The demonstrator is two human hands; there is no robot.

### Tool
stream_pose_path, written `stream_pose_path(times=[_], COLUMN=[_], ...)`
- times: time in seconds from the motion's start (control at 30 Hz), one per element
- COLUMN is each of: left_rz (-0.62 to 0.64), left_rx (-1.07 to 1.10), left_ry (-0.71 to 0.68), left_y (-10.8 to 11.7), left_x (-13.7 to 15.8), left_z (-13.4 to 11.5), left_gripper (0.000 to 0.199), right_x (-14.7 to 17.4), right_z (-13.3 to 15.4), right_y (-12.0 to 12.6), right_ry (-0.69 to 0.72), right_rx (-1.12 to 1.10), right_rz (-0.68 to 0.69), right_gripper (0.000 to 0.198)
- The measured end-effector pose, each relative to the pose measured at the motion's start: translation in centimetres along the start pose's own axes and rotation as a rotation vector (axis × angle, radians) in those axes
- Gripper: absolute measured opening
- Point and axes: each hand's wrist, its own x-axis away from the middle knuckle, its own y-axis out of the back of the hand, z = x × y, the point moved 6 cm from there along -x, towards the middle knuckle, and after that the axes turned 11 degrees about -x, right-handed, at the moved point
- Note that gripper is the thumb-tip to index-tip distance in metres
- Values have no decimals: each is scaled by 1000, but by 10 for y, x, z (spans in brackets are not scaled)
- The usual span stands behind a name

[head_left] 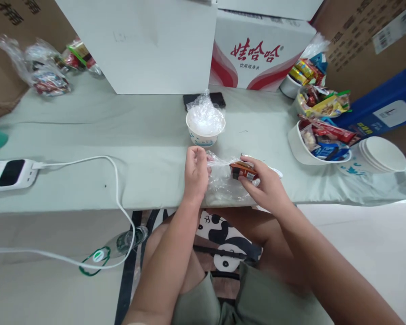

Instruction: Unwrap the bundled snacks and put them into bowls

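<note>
My left hand point(196, 174) is closed, its fingers pinching the edge of a clear plastic bag point(221, 187) near the table's front edge. In my right hand point(265, 183) is a small orange-brown snack packet point(242, 170), gripped between thumb and fingers at the bag. Whether the packet lies fully inside the plastic I cannot tell. Just beyond my left hand stands a white paper bowl point(205, 139) with a blue print. Crumpled clear plastic point(206, 115) fills it and sticks up above its rim.
Snack-filled bowls point(299, 149) and stacked paper bowls point(375, 158) stand at right. Behind are a dark phone-like slab point(218, 99), a white panel point(155, 49) and a white-and-red carton point(257, 54). Bagged snacks point(50, 81) lie back left. A white cable point(117, 180) hangs over the front edge.
</note>
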Motion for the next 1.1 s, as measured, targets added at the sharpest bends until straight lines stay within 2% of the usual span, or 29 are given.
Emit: stream_pose_path(times=[0.13,0.23,0.27,0.33,0.4,0.5,0.6,0.67,0.77,0.83,0.9,0.93,1.0,1.1], left_rz=[237,331,329,303,262,186,156,140,128,130,125,121,109,98], left_rx=[-311,-411,-377,-269,-182,-130,-144,-170,-185,-188,-195,-199,-203,-199], left_ry=[-108,-134,-107,-30,36,84,87,82,83,85,78,74,72,76], left_y=[-2,-3,-2,0,1,4,5,6,6,5,5,5,5,4], left_x=[1,3,2,0,-1,-3,-4,-6,-10,-10,-11,-10,-10,-10], left_z=[-6,-6,-4,0,3,4,3,3,5,6,6,5,5,4], left_gripper=[48,20,14,15,17,16,17,19,19,18,18,18,18,19], right_x=[1,4,5,11,19,31,39,39,29,19,4,-5,-22,-36], right_z=[-4,-10,-14,-25,-37,-51,-56,-59,-69,-80,-89,-95,-107,-120], right_y=[9,14,15,14,14,23,48,80,149,202,242,253,260,248], right_ry=[-82,-136,-159,-208,-248,-261,-232,-210,-161,-126,-106,-113,-147,-175], right_rx=[-35,-113,-158,-292,-476,-707,-746,-679,-470,-254,32,158,340,439], right_rz=[27,63,82,118,98,-55,-194,-261,-410,-548,-587,-538,-365,-145], right_gripper=[47,48,48,46,46,50,53,52,48,49,47,45,45,55])
